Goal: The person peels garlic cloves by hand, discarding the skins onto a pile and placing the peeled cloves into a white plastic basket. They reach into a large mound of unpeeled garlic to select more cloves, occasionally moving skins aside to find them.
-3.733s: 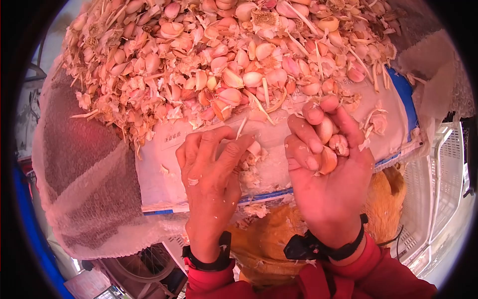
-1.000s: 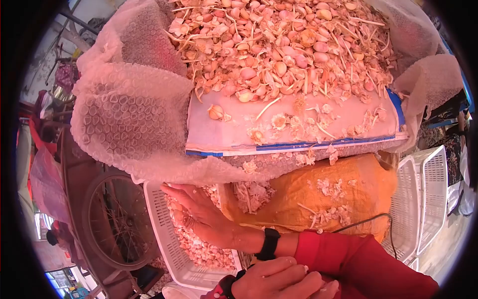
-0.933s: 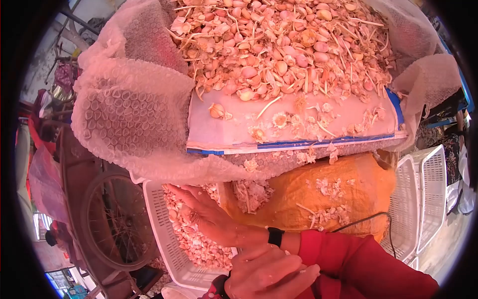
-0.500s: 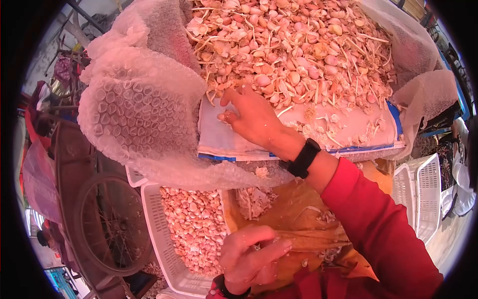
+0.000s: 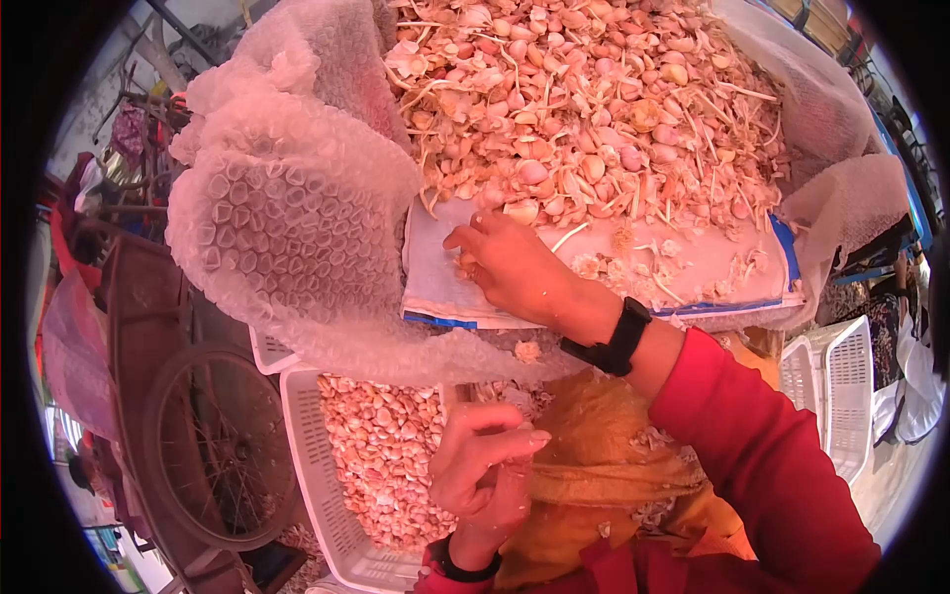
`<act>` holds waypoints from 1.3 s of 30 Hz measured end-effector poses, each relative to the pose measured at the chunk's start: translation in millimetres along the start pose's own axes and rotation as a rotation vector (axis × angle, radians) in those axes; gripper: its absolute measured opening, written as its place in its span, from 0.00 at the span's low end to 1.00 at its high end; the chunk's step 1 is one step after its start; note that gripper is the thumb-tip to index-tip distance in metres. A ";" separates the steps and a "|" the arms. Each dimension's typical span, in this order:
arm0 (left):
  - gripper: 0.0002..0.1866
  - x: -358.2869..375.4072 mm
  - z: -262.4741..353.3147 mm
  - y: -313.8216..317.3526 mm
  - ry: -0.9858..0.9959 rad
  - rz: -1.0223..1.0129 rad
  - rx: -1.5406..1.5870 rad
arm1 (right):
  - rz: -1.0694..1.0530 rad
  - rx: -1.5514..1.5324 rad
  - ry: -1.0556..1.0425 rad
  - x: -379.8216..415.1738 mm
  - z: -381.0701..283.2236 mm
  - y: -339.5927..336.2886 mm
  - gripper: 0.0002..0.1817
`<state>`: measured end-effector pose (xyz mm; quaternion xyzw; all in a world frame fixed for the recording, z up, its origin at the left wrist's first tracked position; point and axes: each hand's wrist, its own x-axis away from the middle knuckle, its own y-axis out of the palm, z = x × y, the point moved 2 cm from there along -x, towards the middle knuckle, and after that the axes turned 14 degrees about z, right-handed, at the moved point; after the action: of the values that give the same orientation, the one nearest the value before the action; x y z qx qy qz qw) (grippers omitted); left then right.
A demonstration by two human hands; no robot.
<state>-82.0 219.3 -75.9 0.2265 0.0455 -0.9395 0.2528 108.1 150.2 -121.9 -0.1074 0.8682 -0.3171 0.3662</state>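
A big heap of garlic cloves (image 5: 594,129), mixed with papery skins and dry stalks, covers the far part of the work surface. At its near left edge is my right hand (image 5: 510,267), with a black watch on the wrist. Its fingers curl down over the pale sheet (image 5: 693,267), and whatever sits under the fingertips is hidden. My left hand (image 5: 482,460), with a dark band at the wrist, is held lower down beside a white basket (image 5: 309,465) of loose cloves (image 5: 386,455). Its fingers are bent together, and I cannot make out anything between them.
Bubble wrap (image 5: 287,218) drapes around the heap on the left and right. An orange-brown cloth (image 5: 594,436) with scraps of skin lies below the sheet. More white baskets (image 5: 846,386) stand at the right. A spoked wheel (image 5: 223,445) is at the left.
My right hand has drawn slightly back from the heap, and its fingers have curled in. My left hand has risen a little, its fingers closer together. The view has shifted slightly.
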 end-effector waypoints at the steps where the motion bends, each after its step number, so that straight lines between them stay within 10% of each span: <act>1: 0.03 -0.6 1.3 0.4 0.028 0.009 -0.006 | -0.039 -0.208 0.166 -0.5 -1.6 -5.8 0.15; 3: 0.03 -0.9 1.0 -0.2 0.081 0.033 -0.019 | -0.126 -0.624 0.495 2.9 -3.9 -23.3 0.14; 7: 0.02 4.1 -10.6 -2.2 -0.066 0.157 0.055 | -0.234 -1.399 0.460 24.3 -41.8 -95.2 0.12; 10: 0.08 1.5 -13.5 9.8 -0.253 0.221 0.253 | -0.403 -1.619 -0.179 32.9 -90.8 -163.1 0.07; 15: 0.07 2.2 -4.1 34.4 -0.221 0.198 0.278 | 0.541 -1.841 -0.069 67.7 -150.6 -175.6 0.06; 25: 0.07 14.9 4.6 49.2 -0.294 0.189 0.296 | 0.710 -1.709 -0.291 72.3 -133.0 -190.0 0.07; 30: 0.06 12.4 4.9 62.0 -0.335 0.148 0.383 | 0.360 -1.873 0.064 77.2 -107.8 -204.9 0.04; 34: 0.15 12.1 12.3 86.9 -0.347 0.128 0.357 | 0.353 -1.705 0.639 107.3 -78.2 -180.9 0.14; 39: 0.32 15.1 25.1 99.4 -0.181 -0.037 0.163 | 0.472 -1.537 0.806 119.3 -69.4 -148.6 0.15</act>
<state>-54.5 121.1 -57.3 0.1598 -0.0499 -0.9612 0.2194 -32.0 17.7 -59.2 -0.0223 0.9030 0.4209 -0.0833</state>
